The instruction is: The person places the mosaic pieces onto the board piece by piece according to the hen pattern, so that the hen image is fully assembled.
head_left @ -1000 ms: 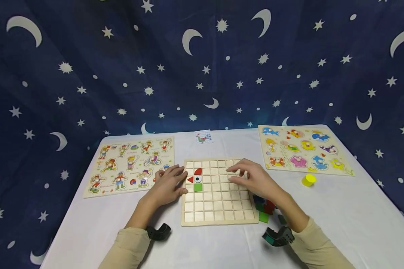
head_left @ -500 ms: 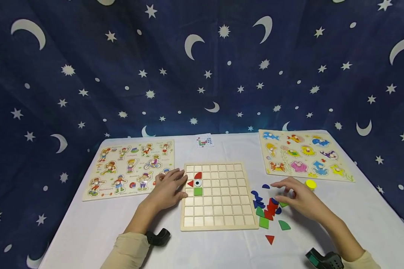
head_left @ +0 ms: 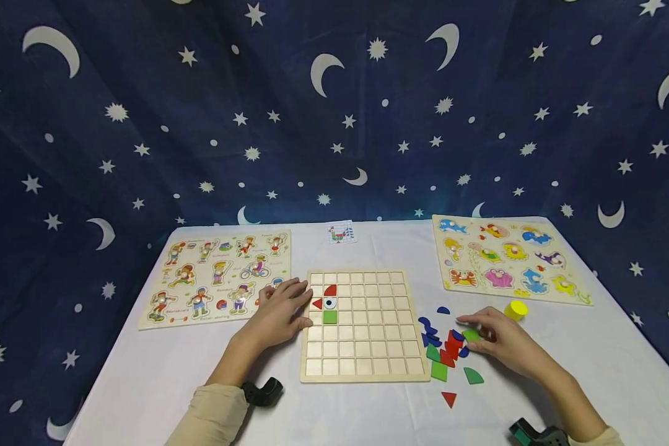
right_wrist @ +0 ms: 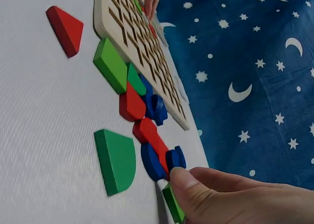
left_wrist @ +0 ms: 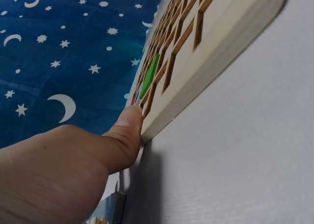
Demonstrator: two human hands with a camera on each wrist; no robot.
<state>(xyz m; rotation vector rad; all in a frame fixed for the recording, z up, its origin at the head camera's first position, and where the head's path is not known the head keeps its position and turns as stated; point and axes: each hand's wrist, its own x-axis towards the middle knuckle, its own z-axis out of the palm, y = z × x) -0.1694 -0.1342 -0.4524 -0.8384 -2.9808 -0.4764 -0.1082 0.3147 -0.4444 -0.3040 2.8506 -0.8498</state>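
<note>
A wooden grid board lies flat on the white table. Set in its left part are a red quarter-round piece, a red triangle, a white eye piece and a green square. My left hand rests at the board's left edge, thumb against the rim in the left wrist view. To the right of the board, my right hand pinches a light green tile beside the loose pieces. In the right wrist view the thumb covers part of this tile.
Loose red pieces, blue half-rounds and green pieces lie right of the board. A yellow cylinder stands behind my right hand. Sports puzzle, sea-animal puzzle and a small picture card lie farther back.
My right hand has moved from above the board to the loose pieces at the right and now pinches a light green tile. The left hand stays at the board's edge.
</note>
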